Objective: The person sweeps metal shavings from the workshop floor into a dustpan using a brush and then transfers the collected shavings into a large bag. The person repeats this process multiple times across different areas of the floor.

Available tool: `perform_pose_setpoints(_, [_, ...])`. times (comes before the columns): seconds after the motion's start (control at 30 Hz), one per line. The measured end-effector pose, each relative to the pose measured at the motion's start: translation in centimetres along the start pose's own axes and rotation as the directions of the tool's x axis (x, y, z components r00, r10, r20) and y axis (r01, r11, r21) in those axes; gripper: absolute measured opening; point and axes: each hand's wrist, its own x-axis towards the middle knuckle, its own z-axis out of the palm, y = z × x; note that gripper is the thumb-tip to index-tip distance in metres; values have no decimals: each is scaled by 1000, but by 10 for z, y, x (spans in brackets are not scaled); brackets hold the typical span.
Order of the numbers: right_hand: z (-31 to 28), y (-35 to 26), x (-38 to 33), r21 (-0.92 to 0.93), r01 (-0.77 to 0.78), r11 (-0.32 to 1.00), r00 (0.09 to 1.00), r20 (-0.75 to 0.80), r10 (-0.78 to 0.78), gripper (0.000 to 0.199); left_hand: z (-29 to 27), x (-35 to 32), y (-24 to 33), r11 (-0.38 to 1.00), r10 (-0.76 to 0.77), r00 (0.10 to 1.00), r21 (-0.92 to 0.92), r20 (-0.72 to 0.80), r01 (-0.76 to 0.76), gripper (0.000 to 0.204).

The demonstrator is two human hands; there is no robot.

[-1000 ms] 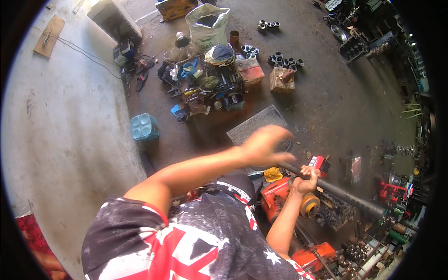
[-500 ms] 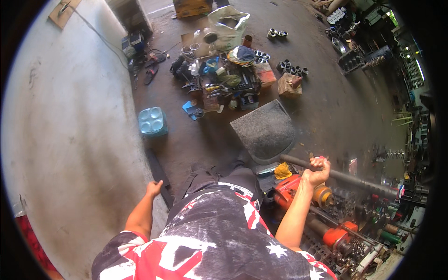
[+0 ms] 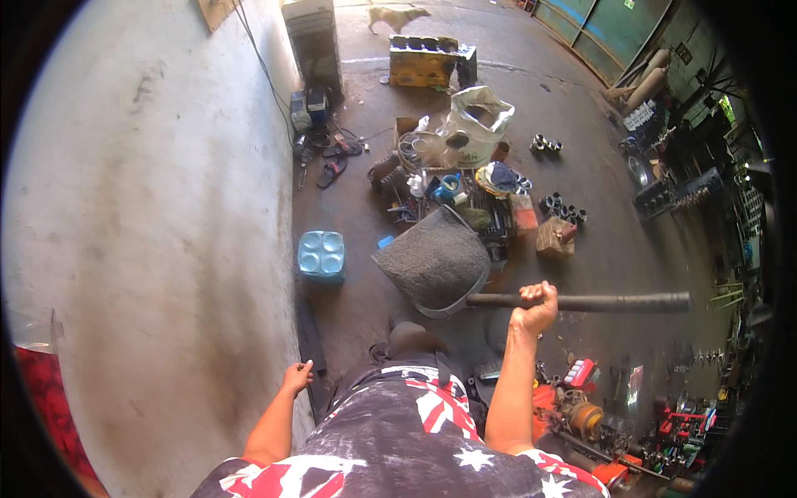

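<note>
My right hand is closed around the long dark handle of a shovel. The handle runs level from the blade out to the right, and I grip it nearer the blade end. Wide and grey, the blade is held in front of my legs and hides part of the tool pile behind it. My left hand hangs low by the white wall, its fingers curled and no object visible in it.
A light-blue block-shaped stool stands by the wall. Ahead lie piled tools, a white sack, a wooden block and an engine block. Orange machinery is at my right. A dog is far off.
The shovel has swung left and up with my right hand, its handle now level and its blade across the tool pile. The view has tilted up, bringing the dog into sight.
</note>
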Motion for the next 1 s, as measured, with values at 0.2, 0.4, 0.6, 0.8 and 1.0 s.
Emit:
perform_pose_setpoints(0.2, [102,81,29,31,-48,998,999,11,47,22,-30,22,31,998,51,997,-33,-51,-53,46])
perform_pose_setpoints(0.4, [195,166,82,68,-80,994,996,42,78,25,-76,94,59,997,-61,992,-49,-111,56,49])
perform_pose_setpoints(0.6, [304,240,157,67,-82,994,993,84,76,23,-123,149,166,985,-172,977,-4,-122,173,57])
perform_pose_setpoints(0.8, [411,283,231,86,8,996,996,85,-16,28,-148,154,312,980,-195,976,26,-94,198,60])
perform_pose_setpoints(1.0, [494,315,305,152,49,987,998,-45,-43,26,-180,228,427,980,-64,997,186,-40,70,57])
